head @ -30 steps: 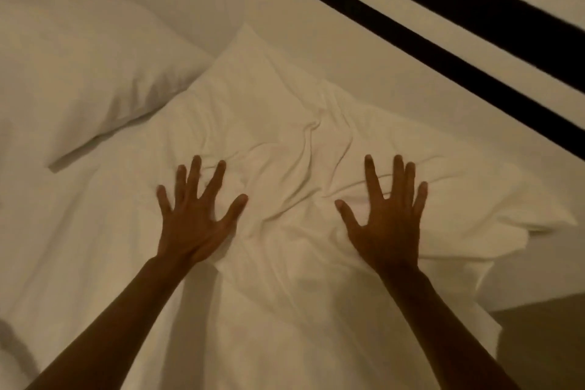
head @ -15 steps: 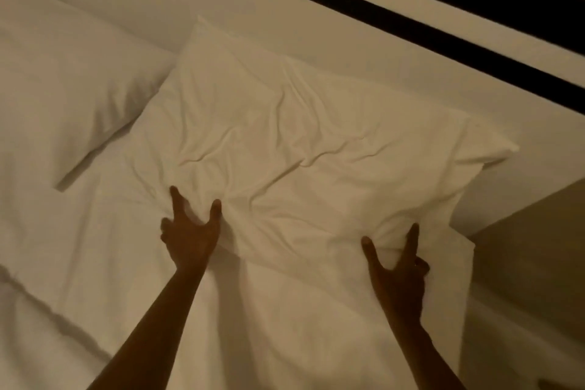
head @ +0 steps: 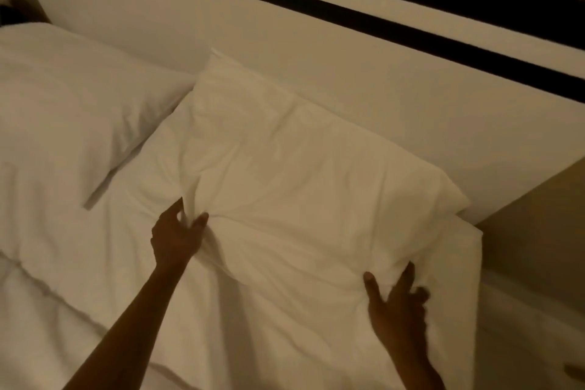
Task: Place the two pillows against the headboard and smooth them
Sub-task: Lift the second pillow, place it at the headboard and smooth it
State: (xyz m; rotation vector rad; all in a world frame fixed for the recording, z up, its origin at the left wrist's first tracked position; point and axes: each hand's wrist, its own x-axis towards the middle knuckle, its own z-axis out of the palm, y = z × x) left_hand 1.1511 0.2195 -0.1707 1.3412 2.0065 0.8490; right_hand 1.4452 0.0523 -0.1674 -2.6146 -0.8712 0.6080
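A wrinkled white pillow (head: 294, 174) lies on the bed with its far edge against the pale headboard (head: 285, 51). My left hand (head: 177, 236) pinches a fold of this pillow's near left edge. My right hand (head: 395, 307) grips the pillow's near right corner, fingers curled under the fabric. A second white pillow (head: 66, 111) rests to the left, also at the headboard, its right corner touching the first pillow.
The white bed sheet (head: 79, 263) spreads below both pillows. The mattress corner (head: 459, 263) ends at the right, with a brown floor or side surface (head: 538, 231) beyond it. Two dark stripes (head: 380, 22) run across the headboard.
Both hands went from lying flat with spread fingers on the pillow to gripping its near edge. The pillow has shifted up against the headboard and looks flatter.
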